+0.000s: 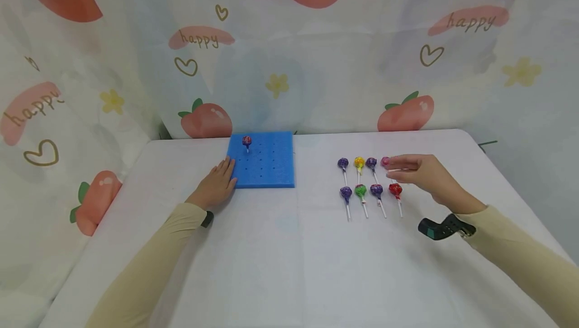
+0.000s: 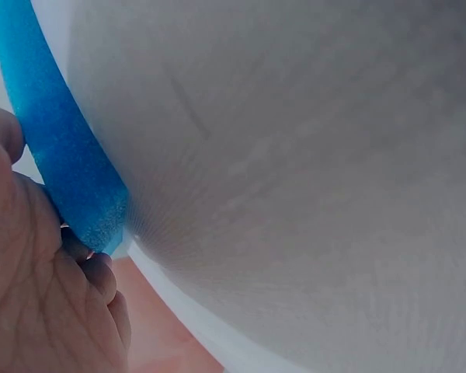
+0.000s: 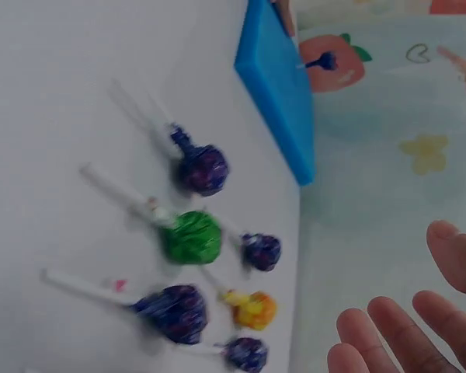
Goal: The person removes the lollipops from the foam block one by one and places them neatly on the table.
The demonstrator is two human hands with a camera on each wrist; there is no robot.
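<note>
My left hand [image 1: 216, 185] rests against the left edge of a blue board [image 1: 282, 165] dotted with small holes, its fingers extended. One lollipop [image 1: 246, 140] with a red-and-purple wrapper stands upright in the board's upper left. Over the table's right side, my right hand [image 1: 422, 172] is held with fingers extended and thumb apart; the right wrist view shows nothing between them. Its fingertips come nearest a pink lollipop [image 1: 385, 161], which is partly covered in the head view; contact cannot be told. Just below the hand lies a red lollipop [image 1: 395, 190].
Two rows of wrapped lollipops lie on the white table, including a yellow one [image 1: 359, 162], a green one [image 1: 360, 191] and several purple ones, sticks toward the near side. A printed curtain [image 1: 316, 67] hangs behind the table and along its left.
</note>
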